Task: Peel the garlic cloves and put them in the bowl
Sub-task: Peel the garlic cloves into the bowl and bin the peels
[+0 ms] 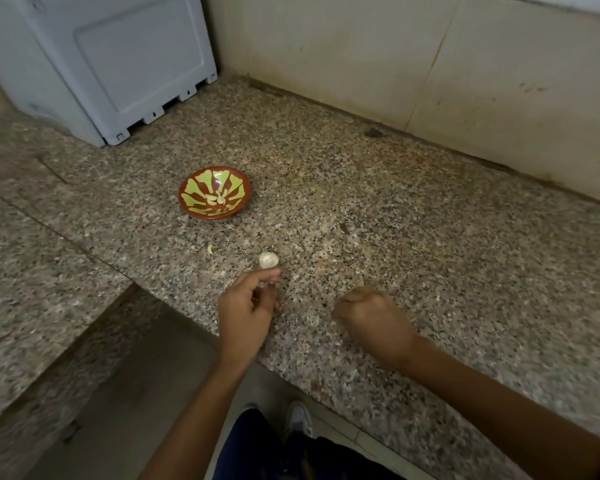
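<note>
A red bowl (pixel 187 206) with a yellow-green pattern stands on the granite counter and holds several peeled garlic cloves (pixel 217 199). A pale piece of unpeeled garlic (pixel 268 260) lies on the counter nearer to me. My left hand (pixel 246 308) is just below it, its index fingertip and thumb drawn together right beside the garlic; I cannot see whether they pinch anything. My right hand (pixel 371 318) rests on the counter to the right, curled into a loose fist with nothing visible in it.
A small pale scrap (pixel 210 249) lies on the counter between bowl and garlic. A white appliance (pixel 118 64) stands at the back left against the tiled wall. The counter's front edge (pixel 201 327) runs diagonally under my left wrist, with the floor and my shoe below.
</note>
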